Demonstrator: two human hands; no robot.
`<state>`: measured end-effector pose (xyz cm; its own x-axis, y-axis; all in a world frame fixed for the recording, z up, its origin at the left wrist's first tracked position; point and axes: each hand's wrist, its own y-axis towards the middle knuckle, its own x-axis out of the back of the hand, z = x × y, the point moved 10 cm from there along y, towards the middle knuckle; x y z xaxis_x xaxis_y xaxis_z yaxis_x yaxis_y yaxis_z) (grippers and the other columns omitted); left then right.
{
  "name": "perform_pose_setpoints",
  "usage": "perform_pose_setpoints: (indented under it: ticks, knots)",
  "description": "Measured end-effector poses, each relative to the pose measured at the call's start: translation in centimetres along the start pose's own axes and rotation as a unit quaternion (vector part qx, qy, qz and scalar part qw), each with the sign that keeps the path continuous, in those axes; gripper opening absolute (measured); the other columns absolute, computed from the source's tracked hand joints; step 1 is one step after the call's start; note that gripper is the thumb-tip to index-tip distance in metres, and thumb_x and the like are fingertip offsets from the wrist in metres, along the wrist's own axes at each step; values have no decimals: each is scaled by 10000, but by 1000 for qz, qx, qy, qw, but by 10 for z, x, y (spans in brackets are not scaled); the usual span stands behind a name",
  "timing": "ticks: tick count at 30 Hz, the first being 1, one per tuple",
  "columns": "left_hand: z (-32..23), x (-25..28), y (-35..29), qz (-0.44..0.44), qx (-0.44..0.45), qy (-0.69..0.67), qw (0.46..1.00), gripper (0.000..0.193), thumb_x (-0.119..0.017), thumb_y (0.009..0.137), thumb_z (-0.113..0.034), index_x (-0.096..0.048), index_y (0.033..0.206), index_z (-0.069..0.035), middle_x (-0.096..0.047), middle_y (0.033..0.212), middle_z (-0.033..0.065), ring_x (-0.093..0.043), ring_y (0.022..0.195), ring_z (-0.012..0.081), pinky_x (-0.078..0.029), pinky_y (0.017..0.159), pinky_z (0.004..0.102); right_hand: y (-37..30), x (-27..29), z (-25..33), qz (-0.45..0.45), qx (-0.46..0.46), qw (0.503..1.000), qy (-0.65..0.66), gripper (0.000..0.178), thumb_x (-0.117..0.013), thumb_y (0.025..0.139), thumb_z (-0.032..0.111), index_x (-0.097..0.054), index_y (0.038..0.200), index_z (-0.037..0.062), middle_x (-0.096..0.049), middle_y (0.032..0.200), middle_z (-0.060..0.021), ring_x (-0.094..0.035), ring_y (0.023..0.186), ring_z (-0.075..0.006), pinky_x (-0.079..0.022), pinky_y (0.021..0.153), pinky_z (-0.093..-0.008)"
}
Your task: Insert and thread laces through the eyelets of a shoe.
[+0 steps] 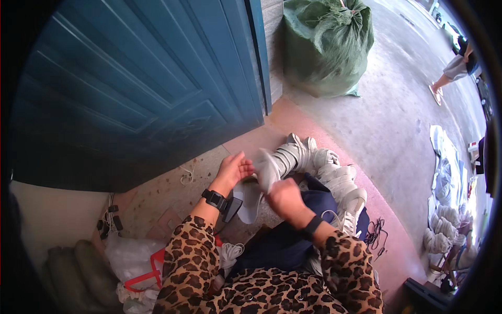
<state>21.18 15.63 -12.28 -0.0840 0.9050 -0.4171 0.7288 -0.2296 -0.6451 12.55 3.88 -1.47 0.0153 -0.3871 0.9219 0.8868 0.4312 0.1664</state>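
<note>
My right hand (286, 200) is closed on a whitish, shoe-shaped thing (268, 170) smeared by motion, so its kind is unclear. On its other side my left hand (235, 170) has its fingers apart, palm toward it, holding nothing. Below the hands lies a pale insole-shaped piece (251, 203). Several white lace-up shoes (333, 175) stand packed in a curved row just beyond and to the right of my right hand. A bundle of white laces (230, 255) lies by my left forearm. Dark navy cloth (282, 246) spreads across my lap.
A blue panelled door (157, 89) stands at the left, and a tied green sack (329, 49) beyond the shoes. Clear plastic bags (130, 256) lie at lower left. Black cord (375, 235) is at right. More shoes (444, 230) and a person (455, 70) are farther right.
</note>
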Motion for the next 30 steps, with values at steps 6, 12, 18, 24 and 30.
perform_pose_setpoints:
  ticks: [6, 12, 18, 24, 30]
  knots:
    - [117, 13, -8, 47, 97, 236, 966, 331, -562, 812, -98, -470, 1127, -62, -553, 981, 72, -556, 800, 151, -492, 640, 303, -3, 120, -55, -159, -238, 933, 219, 221, -538, 848, 189, -592, 746, 1, -536, 624, -211, -534, 596, -383, -404, 528, -447]
    - [140, -29, 35, 20, -269, 349, 898, 541, -556, 764, -66, -373, 1271, -19, -523, 1133, 178, -524, 1004, 285, -440, 823, 352, -13, 189, -3, -210, -117, 950, 200, 92, -560, 814, 106, -581, 859, 29, -565, 702, -155, -544, 636, -353, -428, 567, -417]
    - [119, -69, 39, 216, -303, 391, 842, 428, -420, 716, 42, -499, 1136, 26, -544, 1114, 198, -499, 1078, 304, -374, 939, 338, -44, 195, -8, -273, -129, 933, 195, 123, -586, 816, 155, -568, 805, 33, -541, 643, -158, -531, 576, -350, -426, 519, -408]
    - [58, -62, 5, 140, -166, 239, 946, 128, -515, 794, -150, -594, 781, -50, -510, 606, -20, -485, 559, 83, -378, 527, 228, -93, 187, -51, -240, -296, 878, 290, 191, -517, 866, 186, -589, 868, 9, -521, 602, -192, -502, 520, -339, -377, 463, -372]
    - [-55, -164, -84, 157, -278, 470, 823, 352, -539, 828, -227, -528, 541, -23, -462, 470, 42, -407, 450, 123, -329, 449, 289, -186, 175, -34, -314, -247, 809, 431, 305, -516, 907, 254, -567, 1034, -18, -611, 773, -95, -525, 680, -110, -427, 589, -260]
